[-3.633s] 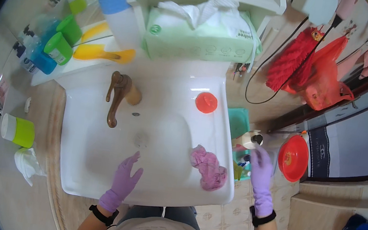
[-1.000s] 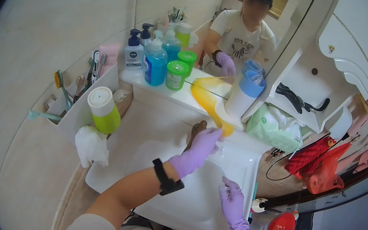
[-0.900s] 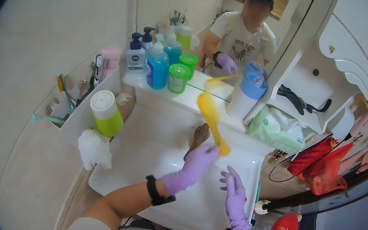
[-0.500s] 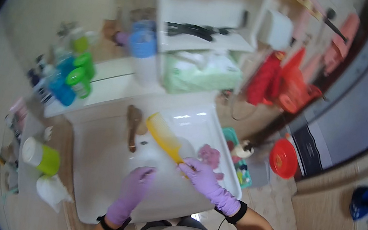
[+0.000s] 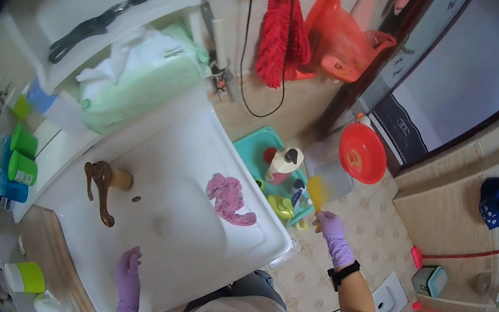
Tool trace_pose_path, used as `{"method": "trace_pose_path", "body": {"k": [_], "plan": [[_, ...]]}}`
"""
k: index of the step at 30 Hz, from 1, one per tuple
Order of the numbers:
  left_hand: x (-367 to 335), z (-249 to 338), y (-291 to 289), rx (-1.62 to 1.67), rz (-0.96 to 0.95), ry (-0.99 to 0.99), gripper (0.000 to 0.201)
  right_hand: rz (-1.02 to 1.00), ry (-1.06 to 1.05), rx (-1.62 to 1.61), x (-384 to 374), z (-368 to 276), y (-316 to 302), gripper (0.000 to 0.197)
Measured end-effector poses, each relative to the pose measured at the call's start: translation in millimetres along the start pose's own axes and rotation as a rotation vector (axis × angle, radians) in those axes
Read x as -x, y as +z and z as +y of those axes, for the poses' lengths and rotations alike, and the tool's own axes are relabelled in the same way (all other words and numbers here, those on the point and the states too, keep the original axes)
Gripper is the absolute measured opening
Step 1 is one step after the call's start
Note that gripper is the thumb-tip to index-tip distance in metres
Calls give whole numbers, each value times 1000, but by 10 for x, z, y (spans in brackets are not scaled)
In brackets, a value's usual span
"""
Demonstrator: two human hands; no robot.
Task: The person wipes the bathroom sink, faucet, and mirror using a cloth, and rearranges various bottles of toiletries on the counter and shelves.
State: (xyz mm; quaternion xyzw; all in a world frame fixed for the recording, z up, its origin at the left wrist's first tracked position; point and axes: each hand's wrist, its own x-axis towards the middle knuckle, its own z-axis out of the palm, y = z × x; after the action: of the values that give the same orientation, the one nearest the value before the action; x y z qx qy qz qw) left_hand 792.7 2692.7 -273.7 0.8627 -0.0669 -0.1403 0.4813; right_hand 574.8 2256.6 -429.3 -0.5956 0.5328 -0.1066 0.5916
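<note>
My right hand (image 5: 333, 233), in a purple glove, grips the yellow comb (image 5: 316, 193) by its handle end. It is held out past the right edge of the white sink (image 5: 181, 268), beside the teal basket, and the comb's far end is blurred. Over the front left of the basin is my left hand (image 5: 128, 286), gloved alike, its fingers loosely extended with nothing in them. A crumpled pink cloth (image 5: 230, 199) lies on the right side of the sink. The bronze tap (image 5: 103, 192) stands at the back left.
The teal basket (image 5: 250, 145) to the right holds a cream pump bottle (image 5: 282, 166) and small containers. Beyond it is a red basin (image 5: 363, 153). A red fluffy towel (image 5: 282, 38) and red plastic bag (image 5: 342, 50) hang above. A green tissue pack (image 5: 143, 91) sits behind the sink.
The view has turned right. My right hand has carried the comb from over the sink out past its right edge. My left hand now sits lower left, its fingers straighter.
</note>
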Motion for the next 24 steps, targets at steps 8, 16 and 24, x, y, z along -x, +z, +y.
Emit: {"method": "trace_pose_path", "body": {"k": [8,16,24], "plan": [[119,29,305,-29,89,-38,24,30,-248,913,-724,303,272,37],[468,-49,-566,-231,286,47,26,-214,-209,461,-428,763,602,45],[465,337,-1922,-189,842,253,56,-35,-394,538,744,273,296,41]]}}
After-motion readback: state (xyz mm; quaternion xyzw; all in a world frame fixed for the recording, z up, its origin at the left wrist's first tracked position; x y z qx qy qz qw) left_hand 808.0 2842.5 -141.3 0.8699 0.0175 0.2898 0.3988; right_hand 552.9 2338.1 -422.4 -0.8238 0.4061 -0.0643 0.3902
